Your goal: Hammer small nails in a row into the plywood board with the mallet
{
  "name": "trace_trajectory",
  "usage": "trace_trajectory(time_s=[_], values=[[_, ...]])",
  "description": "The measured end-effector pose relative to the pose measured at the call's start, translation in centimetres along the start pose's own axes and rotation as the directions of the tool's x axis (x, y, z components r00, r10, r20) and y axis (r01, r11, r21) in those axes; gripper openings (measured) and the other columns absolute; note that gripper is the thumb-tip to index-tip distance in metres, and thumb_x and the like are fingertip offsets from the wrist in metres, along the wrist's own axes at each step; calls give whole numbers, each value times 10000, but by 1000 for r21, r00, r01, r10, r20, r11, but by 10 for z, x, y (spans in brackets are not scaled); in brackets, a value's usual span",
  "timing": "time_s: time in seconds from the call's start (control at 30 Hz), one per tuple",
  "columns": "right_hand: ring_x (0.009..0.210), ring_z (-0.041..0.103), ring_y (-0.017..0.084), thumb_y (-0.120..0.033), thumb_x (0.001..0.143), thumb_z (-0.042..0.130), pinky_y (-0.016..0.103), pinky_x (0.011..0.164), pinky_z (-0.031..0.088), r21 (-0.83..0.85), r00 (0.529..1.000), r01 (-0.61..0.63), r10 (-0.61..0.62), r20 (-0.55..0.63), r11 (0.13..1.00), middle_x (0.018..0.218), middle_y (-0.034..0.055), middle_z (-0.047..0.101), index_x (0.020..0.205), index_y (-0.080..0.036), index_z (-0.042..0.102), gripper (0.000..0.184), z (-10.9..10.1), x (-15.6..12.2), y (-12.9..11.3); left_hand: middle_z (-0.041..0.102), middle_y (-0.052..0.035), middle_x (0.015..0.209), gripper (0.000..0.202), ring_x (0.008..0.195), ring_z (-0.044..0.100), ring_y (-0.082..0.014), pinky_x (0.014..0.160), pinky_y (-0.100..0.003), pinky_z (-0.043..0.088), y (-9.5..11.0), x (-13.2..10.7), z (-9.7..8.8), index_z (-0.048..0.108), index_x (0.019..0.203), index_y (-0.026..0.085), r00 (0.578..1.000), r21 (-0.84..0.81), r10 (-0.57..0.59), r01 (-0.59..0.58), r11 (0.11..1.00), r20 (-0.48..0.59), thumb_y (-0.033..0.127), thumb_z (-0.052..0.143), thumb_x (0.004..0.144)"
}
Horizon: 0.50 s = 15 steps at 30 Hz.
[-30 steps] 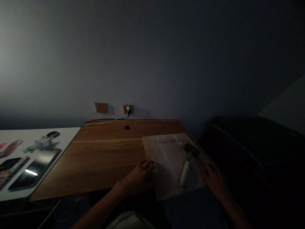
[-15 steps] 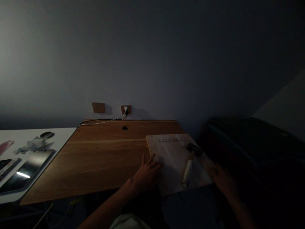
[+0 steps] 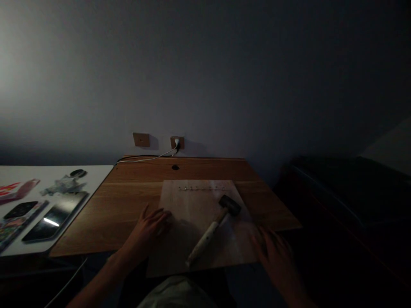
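A flat, pale wooden board (image 3: 189, 209) lies on the brown table, its near edge jutting past the table's front. My left hand (image 3: 154, 226) holds the board's left edge, fingers bent over it. At the opposite edge is my right hand (image 3: 272, 248), thumb and fingers against the board's side; dim light blurs its fingertips. Lying slantwise on the board is a mallet (image 3: 205, 239) with a thick black head and a whitish handle, touched by neither hand. Along the far part of the board runs a row of several small metal pieces (image 3: 197, 188), probably nails.
The wooden table (image 3: 105, 218) meets a grey wall with a socket (image 3: 177, 143) and plugged cables. On a white table (image 3: 99, 173) at left lie a dark tablet-like slab (image 3: 54, 218), crumpled plastic (image 3: 66, 185) and packets. A dark bulky shape (image 3: 346, 188) stands at right.
The board has slid left across the table and towards me, with both hands at its edges. The mallet has travelled with it and now lies more slanted. My view has shifted slightly left.
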State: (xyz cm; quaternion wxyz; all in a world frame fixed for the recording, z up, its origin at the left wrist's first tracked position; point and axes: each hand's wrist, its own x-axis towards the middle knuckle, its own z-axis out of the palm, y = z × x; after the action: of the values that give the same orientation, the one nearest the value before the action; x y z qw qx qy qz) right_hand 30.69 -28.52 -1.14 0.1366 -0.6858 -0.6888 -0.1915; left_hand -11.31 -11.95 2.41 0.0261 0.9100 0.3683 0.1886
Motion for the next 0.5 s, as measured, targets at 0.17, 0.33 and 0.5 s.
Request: trace_trajectory(time_s=[0.17,0.33,0.5], values=[[1007,688,292,-416,957,473,442,885,517,221,993,-120,114,41,968,1063,139,747,1182,-204,644,353,-9,28,-39,752,-77,1081,317,987,691,-251,1075,-515,390,-26,-38,-28,666,1182,247,991,47,-136,136,990,-4,346,469,954],[929,706,251,-405,970,428,350,806,511,363,965,-208,131,226,908,1014,111,751,1071,-200,657,323,-10,102,-48,722,-94,1106,343,931,691,-232,896,-383,507,-46,-13,-33,678,1161,230,973,-21,-217,216,976,-76,332,415,966],[849,691,209,-300,946,482,282,754,465,396,947,-144,10,322,907,891,87,744,941,-187,665,215,8,195,-70,649,-111,1232,335,1066,649,-257,928,-370,505,-69,43,-23,628,1222,209,976,-126,-216,209,970,-39,266,509,914]])
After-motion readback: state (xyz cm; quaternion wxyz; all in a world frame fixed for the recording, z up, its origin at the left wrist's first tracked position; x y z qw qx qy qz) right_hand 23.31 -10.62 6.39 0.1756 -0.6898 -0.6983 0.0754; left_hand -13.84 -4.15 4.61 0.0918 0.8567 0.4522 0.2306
